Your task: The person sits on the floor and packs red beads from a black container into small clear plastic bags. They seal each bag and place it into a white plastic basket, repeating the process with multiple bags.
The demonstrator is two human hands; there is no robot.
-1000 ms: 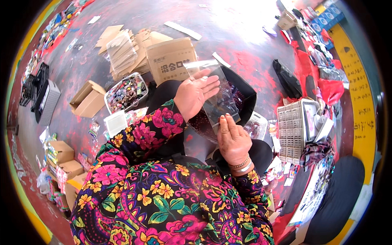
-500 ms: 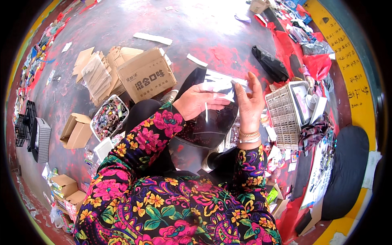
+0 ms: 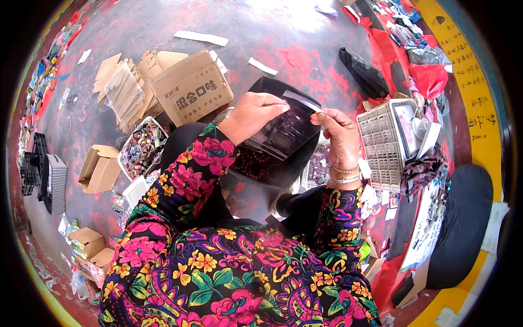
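A clear plastic bag [image 3: 280,133] with a pale strip along its top edge hangs between my hands. My left hand [image 3: 251,117] is closed in a pinch at its left side. Near the right end of the strip, my right hand [image 3: 338,133] pinches the bag's corner, thumb against fingers. Beneath the bag stands a black, rounded tub-like thing [image 3: 253,169] between my knees, with many small dark red dots showing in it. Whether anything lies inside the bag I cannot make out.
Left of me are a cardboard box [image 3: 190,90], stacked flattened cardboard [image 3: 122,95], a white basket of small colourful items [image 3: 143,147] and an open carton [image 3: 99,170]. On the right stand a cream plastic crate [image 3: 378,147] and a black bag [image 3: 364,73].
The bag, earlier glossy white across my left fingers, has turned and now hangs down over the black tub. My right hand has lowered and both hands now pinch the bag.
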